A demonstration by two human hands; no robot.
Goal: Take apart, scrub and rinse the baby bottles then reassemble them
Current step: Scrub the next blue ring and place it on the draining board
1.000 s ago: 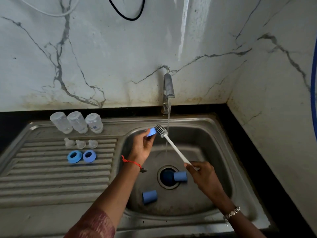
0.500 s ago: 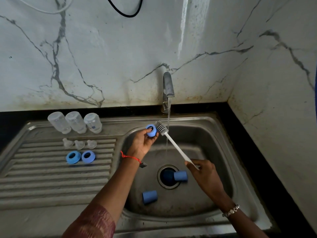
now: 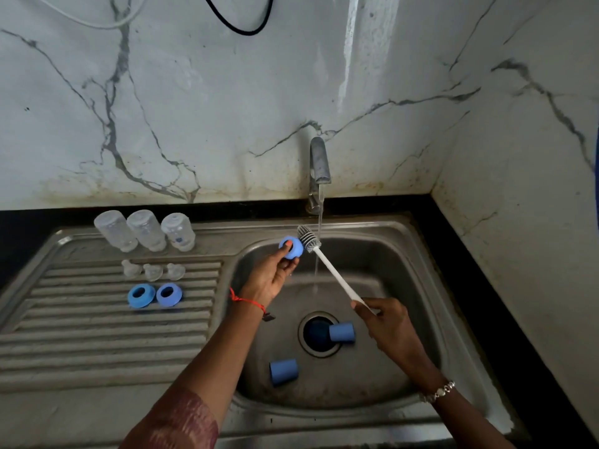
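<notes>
My left hand (image 3: pixel 270 277) pinches a blue collar ring (image 3: pixel 291 247) over the sink's left rim, a fingertip poking through its hole. My right hand (image 3: pixel 385 322) grips the white handle of a bottle brush (image 3: pixel 309 238), whose grey bristle head touches the ring's right side next to the water stream. Three clear bottles (image 3: pixel 146 230) stand upside down at the back of the drainboard. In front of them sit three clear nipples (image 3: pixel 152 271) and two more blue rings (image 3: pixel 155 295). Two blue caps lie in the basin, one (image 3: pixel 342 332) at the drain, the other (image 3: pixel 283 371) nearer me.
The tap (image 3: pixel 319 163) runs a thin stream into the steel sink (image 3: pixel 421 286). A ribbed drainboard (image 3: pixel 81 335) stretches left. Marble walls close in behind and on the right, with a black counter strip along them. Cables hang on the back wall.
My left hand has turned the blue ring so its hole faces me, with a fingertip now through it. The brush head stays against the ring beside the stream.
</notes>
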